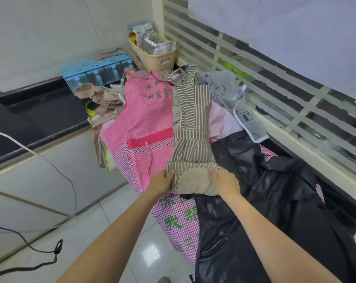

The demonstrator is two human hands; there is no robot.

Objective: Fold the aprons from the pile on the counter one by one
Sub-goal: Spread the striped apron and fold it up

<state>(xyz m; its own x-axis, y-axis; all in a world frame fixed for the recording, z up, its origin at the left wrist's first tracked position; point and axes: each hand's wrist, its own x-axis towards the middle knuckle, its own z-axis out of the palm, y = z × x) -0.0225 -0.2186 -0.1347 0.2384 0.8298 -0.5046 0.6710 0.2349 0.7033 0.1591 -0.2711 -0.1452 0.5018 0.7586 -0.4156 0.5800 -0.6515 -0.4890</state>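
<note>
A brown-and-white striped apron (190, 123) lies folded into a long narrow strip on top of the pile, running away from me. Its near end shows a plain beige part (193, 181). My left hand (160, 183) grips the strip's near left edge, thumb on top. My right hand (224, 181) holds the near right edge, fingers curled over the cloth. Under it lie a pink apron with green characters (146, 119), a shiny black apron (275, 190) and a pink checked one (181, 219).
A pale apron with house drawings (230, 92) lies at the back right by the slatted window (275, 78). A beige basket of packets (154, 56) and a blue rack (95, 70) stand behind the pile. Cables (50, 164) hang left over the tiled floor.
</note>
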